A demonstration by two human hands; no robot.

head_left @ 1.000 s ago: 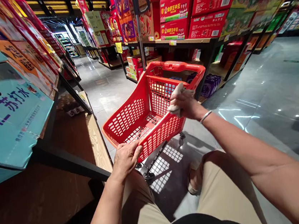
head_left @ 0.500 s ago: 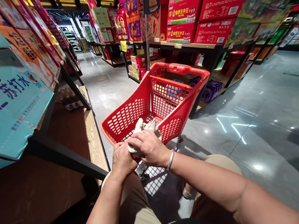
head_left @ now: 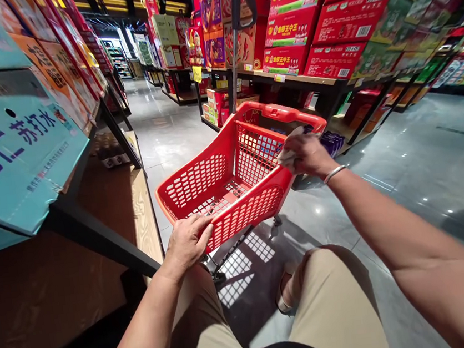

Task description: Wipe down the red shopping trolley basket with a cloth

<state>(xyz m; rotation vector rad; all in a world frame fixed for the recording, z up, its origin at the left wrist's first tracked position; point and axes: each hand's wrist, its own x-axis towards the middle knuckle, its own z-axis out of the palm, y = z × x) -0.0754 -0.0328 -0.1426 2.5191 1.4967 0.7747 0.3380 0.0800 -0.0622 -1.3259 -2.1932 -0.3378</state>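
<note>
Right hand (head_left: 307, 154) clamped round a pale cloth (head_left: 290, 153), pressed on the red basket (head_left: 220, 183)'s far-right rim. Left hand (head_left: 187, 240) gripping its near rim. Teal carton (head_left: 15, 148) left of basket, red boxes (head_left: 324, 24) behind.

left of the basket (head_left: 234, 190) a shelf (head_left: 96, 234) with boxes (head_left: 16, 154) crowds close; right of the basket the floor (head_left: 404, 177) lies open; beyond the basket more shelves (head_left: 309, 78) block passage.
</note>
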